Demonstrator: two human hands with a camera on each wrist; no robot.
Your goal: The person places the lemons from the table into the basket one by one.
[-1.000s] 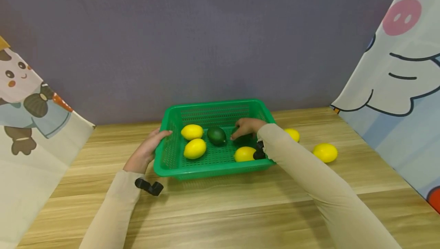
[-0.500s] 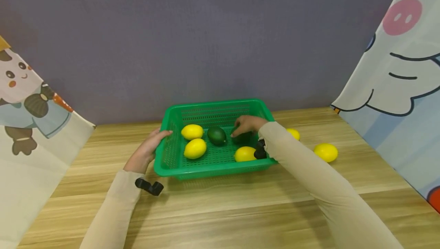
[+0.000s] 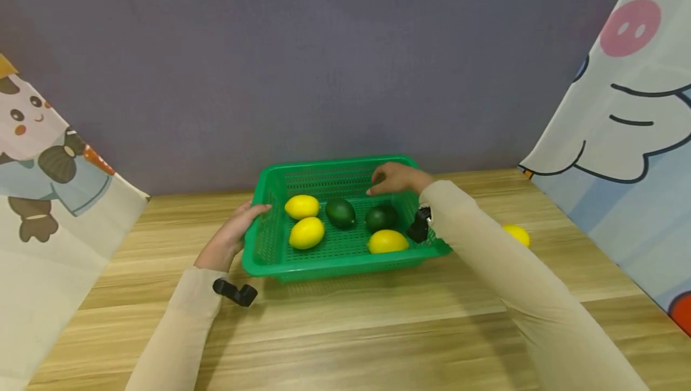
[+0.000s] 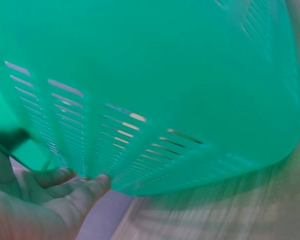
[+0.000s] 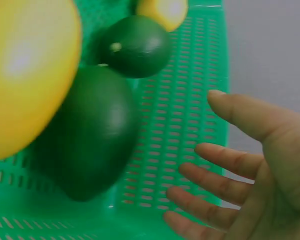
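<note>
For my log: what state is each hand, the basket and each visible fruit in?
Green basket: upright, holding five fruits
Left hand: gripping basket's left rim
Right hand: holding nothing, at basket's back right
Back left lemon: unheld, in basket
Front left lemon: unheld, in basket
Front right lemon: unheld, in basket
Left green fruit: unheld, in basket
Right green fruit: unheld, in basket
Outside lemon: on table, partly hidden

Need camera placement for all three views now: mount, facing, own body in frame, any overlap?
Head: worn on the head, facing forward and down at the green basket; left hand, right hand and both sleeves show.
Left wrist: on that wrist, facing the basket's slotted outer wall; left hand shows, lower left.
Right wrist: on that wrist, facing into the basket; right hand shows, lower right.
Shared: head and right wrist both see two dark green fruits.
</note>
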